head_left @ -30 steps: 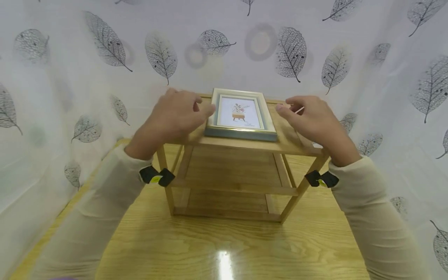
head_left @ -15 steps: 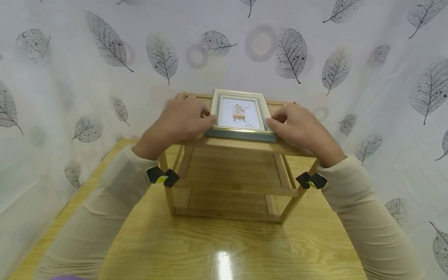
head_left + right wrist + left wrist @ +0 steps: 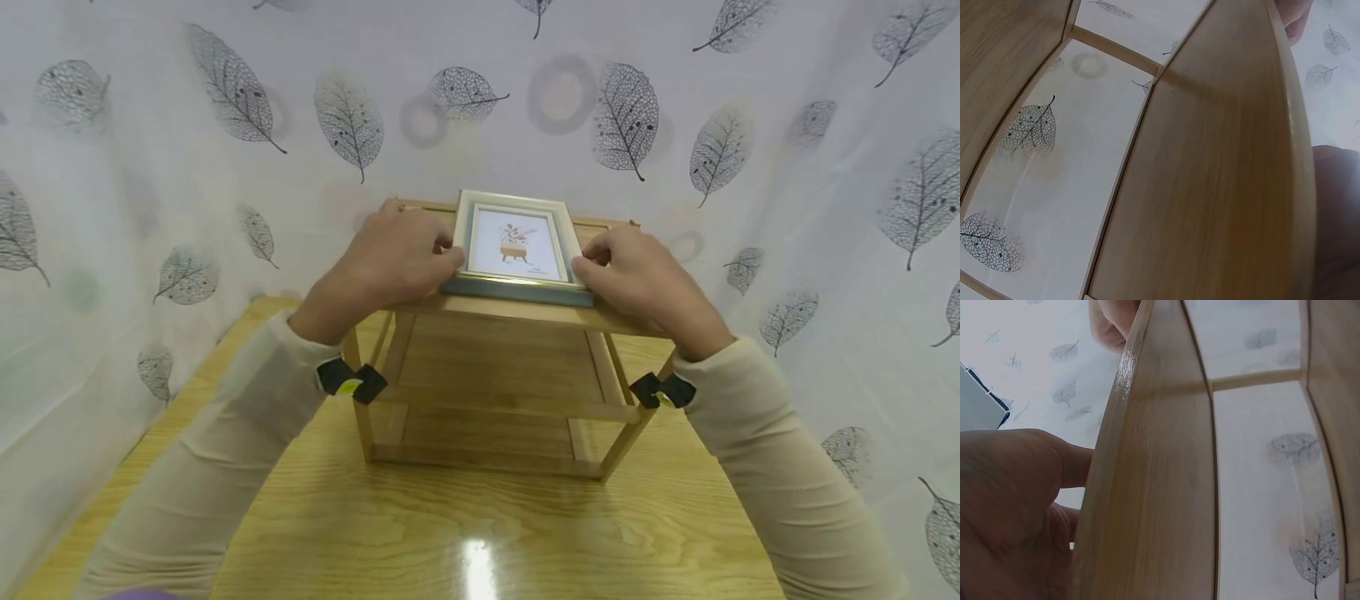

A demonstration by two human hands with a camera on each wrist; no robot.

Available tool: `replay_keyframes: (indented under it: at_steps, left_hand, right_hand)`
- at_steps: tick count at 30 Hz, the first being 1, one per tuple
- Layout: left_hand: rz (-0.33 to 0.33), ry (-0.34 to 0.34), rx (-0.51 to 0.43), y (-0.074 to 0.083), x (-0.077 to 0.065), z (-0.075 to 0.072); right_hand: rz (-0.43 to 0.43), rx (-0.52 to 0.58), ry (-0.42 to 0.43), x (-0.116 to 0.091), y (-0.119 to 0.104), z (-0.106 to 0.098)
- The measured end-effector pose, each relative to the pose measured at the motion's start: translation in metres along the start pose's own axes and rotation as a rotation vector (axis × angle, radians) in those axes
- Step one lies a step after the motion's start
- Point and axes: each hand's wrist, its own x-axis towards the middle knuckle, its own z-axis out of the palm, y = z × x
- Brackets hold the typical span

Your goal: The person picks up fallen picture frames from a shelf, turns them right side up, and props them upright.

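A: What are the fingers doing?

B: The left hand [image 3: 401, 254] has thumb and fingers clamped on the left edge of the picture frame [image 3: 517, 242], and the right hand [image 3: 633, 262] grips its right edge. Some fingertips are hidden.

A: And the picture frame?

B: Lying face up in the upper middle of the head view, on the top board of a wooden rack [image 3: 498, 358]. Its print [image 3: 513, 250] shows a plant in a legged planter.

A: Further out?

B: Black patches sit at both cuffs of the pale sleeves [image 3: 247, 433], which run to the lower corners. The rack's lower shelves fill the centre, above a wood-grained worktop [image 3: 375, 525]. A leaf-patterned curtain [image 3: 495, 137] spans the top.
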Motion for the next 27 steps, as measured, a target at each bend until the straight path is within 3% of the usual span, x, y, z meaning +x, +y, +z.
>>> replay_keyframes:
  at_steps: [15,27]
  left_hand:
    - [0.021,0.023,0.041,0.0000,-0.0013,-0.0004]
    - [0.006,0.053,-0.031,0.0015,-0.0024,-0.0018]
  right_hand:
    - [-0.002,-0.020,0.064,-0.0016,-0.0015,0.0015]
    - [-0.045,-0.068,0.167,-0.0029,-0.0055,0.0019]
